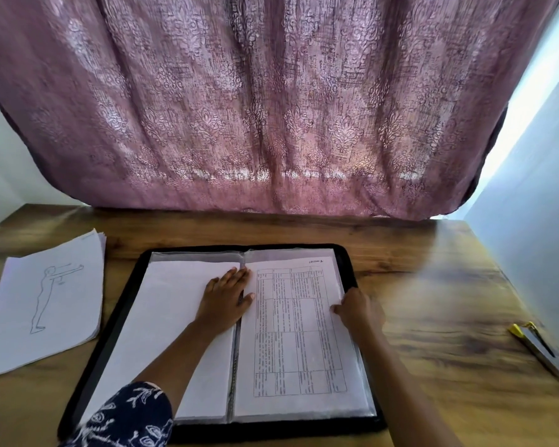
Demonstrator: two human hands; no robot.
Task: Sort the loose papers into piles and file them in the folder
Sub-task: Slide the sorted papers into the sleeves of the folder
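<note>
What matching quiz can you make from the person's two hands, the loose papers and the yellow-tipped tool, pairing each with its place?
1 left hand
2 right hand
3 loose papers
4 yellow-tipped tool

a far right on the table
b flat by the folder spine
c left of the folder
d gripping the right edge of the printed page

Pairs: 1-b, 2-d, 3-c, 4-a.

Daylight glows through the curtain [271,108], glare on the table [449,285], edges bowed and blurred
</note>
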